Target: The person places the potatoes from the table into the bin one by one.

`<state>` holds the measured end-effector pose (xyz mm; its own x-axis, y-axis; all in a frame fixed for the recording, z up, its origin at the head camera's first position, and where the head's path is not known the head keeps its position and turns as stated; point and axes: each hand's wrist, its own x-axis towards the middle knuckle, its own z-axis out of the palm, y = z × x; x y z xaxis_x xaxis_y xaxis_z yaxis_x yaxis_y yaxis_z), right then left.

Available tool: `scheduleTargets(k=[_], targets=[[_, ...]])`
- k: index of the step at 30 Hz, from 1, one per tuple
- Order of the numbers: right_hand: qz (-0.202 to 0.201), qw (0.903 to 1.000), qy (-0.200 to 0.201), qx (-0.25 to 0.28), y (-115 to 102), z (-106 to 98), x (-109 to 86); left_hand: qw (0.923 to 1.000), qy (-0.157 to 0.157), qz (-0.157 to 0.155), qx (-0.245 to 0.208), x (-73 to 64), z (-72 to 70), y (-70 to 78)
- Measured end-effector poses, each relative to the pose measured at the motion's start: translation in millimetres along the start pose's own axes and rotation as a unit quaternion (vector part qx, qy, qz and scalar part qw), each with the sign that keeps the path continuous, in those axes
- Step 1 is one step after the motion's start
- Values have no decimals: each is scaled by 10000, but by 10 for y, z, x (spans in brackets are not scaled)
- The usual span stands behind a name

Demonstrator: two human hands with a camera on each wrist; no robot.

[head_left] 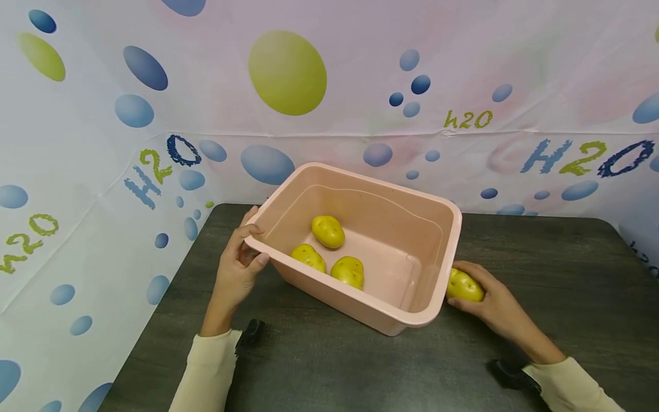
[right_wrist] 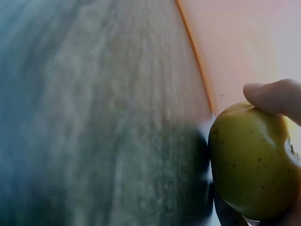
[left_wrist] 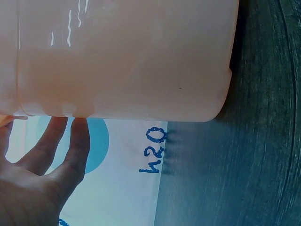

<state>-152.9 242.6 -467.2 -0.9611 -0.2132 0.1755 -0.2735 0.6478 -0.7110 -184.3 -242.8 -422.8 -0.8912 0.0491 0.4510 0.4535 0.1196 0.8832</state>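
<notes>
A pink plastic tub [head_left: 329, 286] stands at an angle on the dark table, with three yellow potatoes inside, one of them a potato [head_left: 328, 232] near the back wall. My left hand [head_left: 239, 257] grips the tub's left corner at the rim; in the left wrist view its fingers [left_wrist: 77, 146] reach to the tub's side wall. Just outside the right wall, my right hand [head_left: 486, 294] holds another yellow potato [head_left: 465, 285] between thumb and fingers. Close up in the right wrist view, that potato [right_wrist: 254, 160] shows small dark spots, and the tub wall [right_wrist: 235, 42] rises beside it.
The dark wood-grain table [head_left: 546, 257] reaches back to a white backdrop [head_left: 360, 68] printed with blue and green dots and "H2O" lettering. A black strap piece [head_left: 250, 333] sits at the left wrist, another black piece [head_left: 512, 375] at the right.
</notes>
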Motion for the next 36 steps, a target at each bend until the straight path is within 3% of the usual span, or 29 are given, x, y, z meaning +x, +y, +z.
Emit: scheduleTargets(k=[13,30,36], targets=[[416,9990,-185,26,-25,-69,9,10000,9,6,-56,5,16,15],[418,9964,-576,467,-82,-240,-25,10000,6,16,-10,8,11,18],[484,9951,-771,392,-118,-346,-30,10000,-20,51,-48,6,10,14]])
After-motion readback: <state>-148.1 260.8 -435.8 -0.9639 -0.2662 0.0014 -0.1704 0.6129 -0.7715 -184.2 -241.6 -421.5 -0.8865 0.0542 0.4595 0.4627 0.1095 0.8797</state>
